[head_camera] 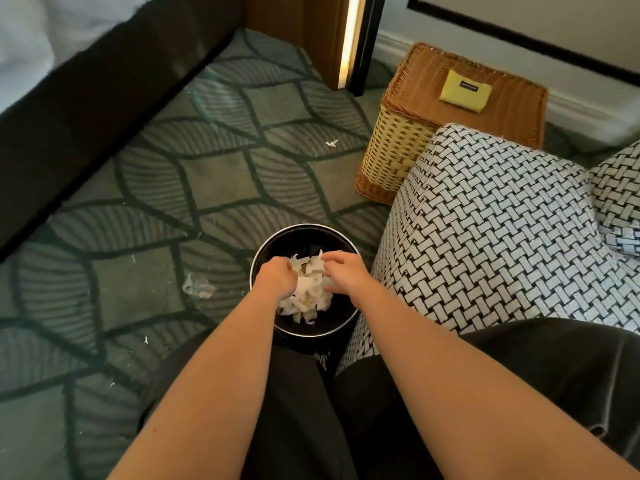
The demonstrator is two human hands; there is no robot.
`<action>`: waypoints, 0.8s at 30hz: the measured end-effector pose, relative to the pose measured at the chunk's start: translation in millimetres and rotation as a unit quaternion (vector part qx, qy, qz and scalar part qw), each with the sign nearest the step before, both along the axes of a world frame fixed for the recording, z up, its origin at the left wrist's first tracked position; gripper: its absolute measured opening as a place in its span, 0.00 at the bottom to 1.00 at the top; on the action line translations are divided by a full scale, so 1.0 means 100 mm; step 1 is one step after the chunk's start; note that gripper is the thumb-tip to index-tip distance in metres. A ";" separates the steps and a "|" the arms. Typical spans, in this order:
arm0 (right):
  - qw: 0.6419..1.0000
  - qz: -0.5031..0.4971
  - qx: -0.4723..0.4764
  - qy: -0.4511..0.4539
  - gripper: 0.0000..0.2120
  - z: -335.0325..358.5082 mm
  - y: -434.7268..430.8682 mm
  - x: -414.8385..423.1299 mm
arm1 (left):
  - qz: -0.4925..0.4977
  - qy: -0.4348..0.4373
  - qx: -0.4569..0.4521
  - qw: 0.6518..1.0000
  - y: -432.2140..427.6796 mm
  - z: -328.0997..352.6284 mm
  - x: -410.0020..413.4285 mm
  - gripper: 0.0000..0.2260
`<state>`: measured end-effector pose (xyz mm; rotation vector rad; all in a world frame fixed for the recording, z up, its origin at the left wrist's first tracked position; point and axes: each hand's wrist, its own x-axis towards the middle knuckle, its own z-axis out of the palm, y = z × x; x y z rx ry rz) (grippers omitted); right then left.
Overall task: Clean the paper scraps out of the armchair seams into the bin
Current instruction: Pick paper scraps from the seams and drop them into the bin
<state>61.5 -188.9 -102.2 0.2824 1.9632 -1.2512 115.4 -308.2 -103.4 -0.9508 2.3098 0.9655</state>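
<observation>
A round black bin stands on the carpet against the left side of the armchair, which has a black-and-white woven pattern. Both my hands are over the bin's mouth with a bunch of white paper scraps between them. My left hand is curled round the left side of the bunch. My right hand holds the right side, fingers on top and thumb underneath. The bin's bottom is hidden by the scraps and my hands.
Loose scraps lie on the patterned carpet, one near the wicker basket, which carries a yellow pouch. A crumpled clear wrapper lies left of the bin. A dark bed frame runs along the left.
</observation>
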 end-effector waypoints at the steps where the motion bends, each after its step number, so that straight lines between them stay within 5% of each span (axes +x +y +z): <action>1: 1.000 0.002 -0.004 -0.004 0.14 0.02 0.00 0.01 | -0.009 -0.005 0.002 1.000 0.01 0.02 0.01 0.13; 18: 0.989 0.100 -0.035 0.099 0.12 0.84 0.39 -0.22 | -0.144 0.071 0.004 0.987 0.36 0.80 -0.03 0.13; 24: 0.975 0.130 0.025 0.179 0.12 1.36 1.02 -0.44 | -0.187 0.132 -0.009 0.973 0.82 1.39 -0.28 0.13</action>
